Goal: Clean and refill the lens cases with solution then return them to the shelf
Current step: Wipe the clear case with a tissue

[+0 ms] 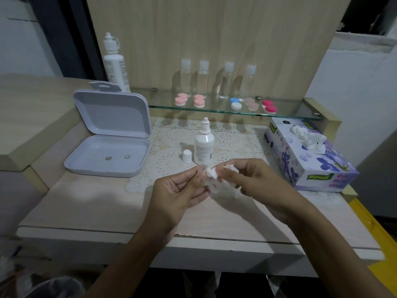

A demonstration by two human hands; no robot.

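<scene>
Lens case, if one is there, is hidden inside the crumpled tissue (pixel 211 176) pinched between both hands above the surface (pixel 96 203).
Left hand (pixel 182 190) and right hand (pixel 253 179) each close their grip on the tissue; 5 lens cases (pixel 223 103) sit on the glass shelf (pixel 290 111), the uncapped solution bottle (pixel 204 145) behind the hands.

Lens case (pixel 211 179) perhaps hidden in tissue (pixel 212 174)
</scene>
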